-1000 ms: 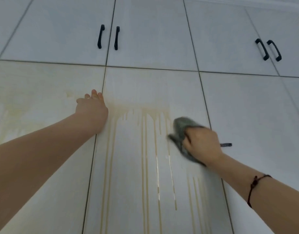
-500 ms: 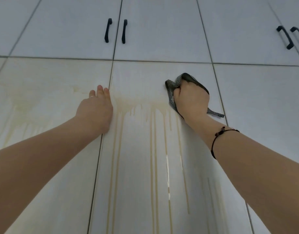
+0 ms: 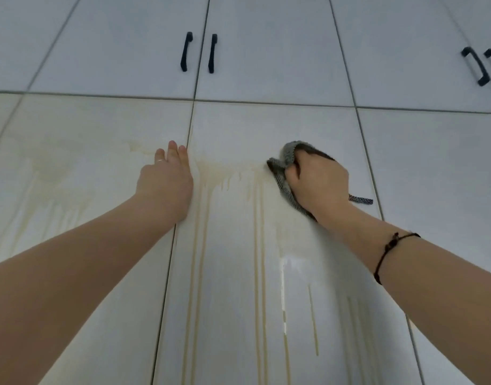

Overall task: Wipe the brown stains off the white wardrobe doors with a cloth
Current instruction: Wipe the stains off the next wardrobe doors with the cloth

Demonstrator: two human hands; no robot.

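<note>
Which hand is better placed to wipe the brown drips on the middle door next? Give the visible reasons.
The right. The right hand grips the cloth against the middle door, beside the top of the brown drips. The left hand holds nothing and lies flat by the door seam.

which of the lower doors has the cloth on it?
The middle lower door, with the long brown drips: the right hand grips the cloth against it. The left door is stained but clothless; the right door looks clean.
</note>
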